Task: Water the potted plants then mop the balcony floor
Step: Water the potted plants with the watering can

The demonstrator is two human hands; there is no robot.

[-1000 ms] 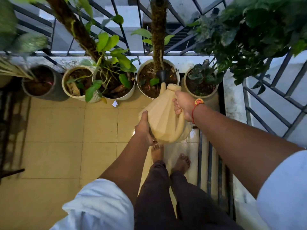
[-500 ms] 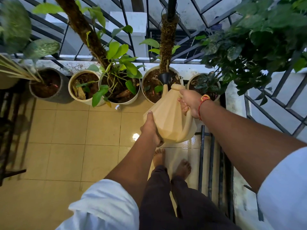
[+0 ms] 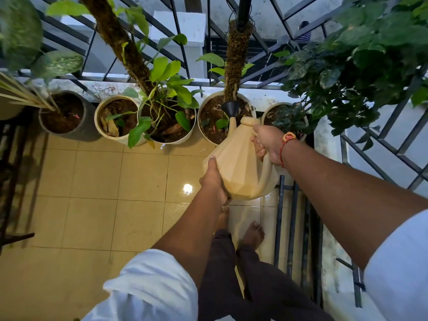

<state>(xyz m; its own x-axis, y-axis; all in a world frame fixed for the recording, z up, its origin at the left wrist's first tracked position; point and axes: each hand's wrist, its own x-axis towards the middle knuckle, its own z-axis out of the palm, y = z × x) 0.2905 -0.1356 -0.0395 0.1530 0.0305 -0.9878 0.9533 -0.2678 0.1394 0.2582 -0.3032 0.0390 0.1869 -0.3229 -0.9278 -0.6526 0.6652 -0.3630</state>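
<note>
I hold a beige faceted watering can [image 3: 238, 167] tilted forward. Its black rose [image 3: 230, 108] hangs over the soil of a white pot with a moss pole [image 3: 208, 133]. My right hand [image 3: 268, 142] grips the can's handle near the top. My left hand [image 3: 214, 179] supports the can's body from the lower left. Along the railing stand more pots: a white pot with leafy vines [image 3: 172, 141], a cream ribbed pot [image 3: 102, 126], a grey pot [image 3: 81, 133], and a pot under dark foliage [image 3: 266, 117] at the right.
The beige tile floor [image 3: 92, 181] is wet and shiny near my bare feet [image 3: 252, 232]. A black metal railing [image 3: 382, 144] closes the back and right sides. A black metal rack [image 3: 291, 228] stands by my right foot. Dark bars [image 3: 11, 181] line the left edge.
The view has shifted slightly, with the pots sliding right and down. Both hands keep the can tilted over the moss-pole pot. The grip is unchanged.
</note>
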